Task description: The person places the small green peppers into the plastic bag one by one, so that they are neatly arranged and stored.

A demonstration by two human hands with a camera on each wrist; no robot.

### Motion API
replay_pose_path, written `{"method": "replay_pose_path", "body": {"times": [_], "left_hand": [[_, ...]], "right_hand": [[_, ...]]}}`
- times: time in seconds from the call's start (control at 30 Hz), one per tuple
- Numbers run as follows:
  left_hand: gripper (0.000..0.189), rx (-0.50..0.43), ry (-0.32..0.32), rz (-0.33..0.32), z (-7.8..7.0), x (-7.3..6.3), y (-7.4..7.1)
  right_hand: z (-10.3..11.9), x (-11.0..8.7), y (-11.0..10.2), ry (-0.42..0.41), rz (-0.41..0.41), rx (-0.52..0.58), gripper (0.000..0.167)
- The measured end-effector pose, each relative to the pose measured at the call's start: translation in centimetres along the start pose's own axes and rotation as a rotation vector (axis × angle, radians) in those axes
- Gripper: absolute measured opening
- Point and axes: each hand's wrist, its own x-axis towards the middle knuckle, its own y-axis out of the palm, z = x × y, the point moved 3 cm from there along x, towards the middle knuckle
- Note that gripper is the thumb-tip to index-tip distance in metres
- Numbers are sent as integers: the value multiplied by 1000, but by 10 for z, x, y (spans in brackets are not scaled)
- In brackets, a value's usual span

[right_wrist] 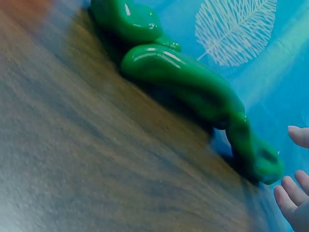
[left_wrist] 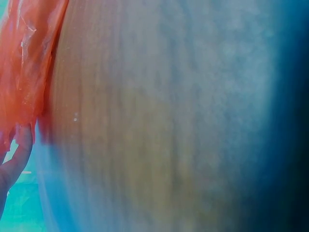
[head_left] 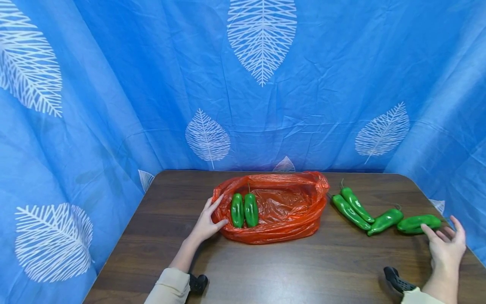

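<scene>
A red plastic bag (head_left: 273, 234) lies on the table with its mouth spread wide. Two glossy green peppers (head_left: 251, 210) rest side by side in its left part. My left hand (head_left: 206, 221) holds the bag's left edge, thumb at the front and fingers along the side; in the left wrist view a finger (left_wrist: 20, 157) meets the red film. Over at the right, my right hand (head_left: 447, 245) is spread beside the rightmost green pepper (head_left: 411, 223), its thumb overlapping that pepper in the head view. The right wrist view has the fingers apart from the nearest pepper (right_wrist: 256, 154).
Right of the bag lie more green peppers: two long ones (head_left: 349, 213) angled together and a shorter one (head_left: 385, 221) next to them. A brown wooden table (head_left: 281, 270) carries everything. Behind it hangs a blue curtain (head_left: 322, 97) with white leaf prints.
</scene>
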Motion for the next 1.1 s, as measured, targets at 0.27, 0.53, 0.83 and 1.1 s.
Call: {"method": "replay_pose_path", "body": {"times": [0.27,0.53,0.83,1.1], "left_hand": [[76,-10,6,2,-1,0,-1],[76,-5,-5,7,1,0,0],[75,-4,-5,4,1,0,1],[75,-13,-9,14,-2,0,0]], "right_hand": [[-2,-3,1,-17,3,-156,71],[-7,0,1,61,86,-167,77],[-3,0,10,44,153,-350,76],[0,2,17,-17,187,-454,77]]}}
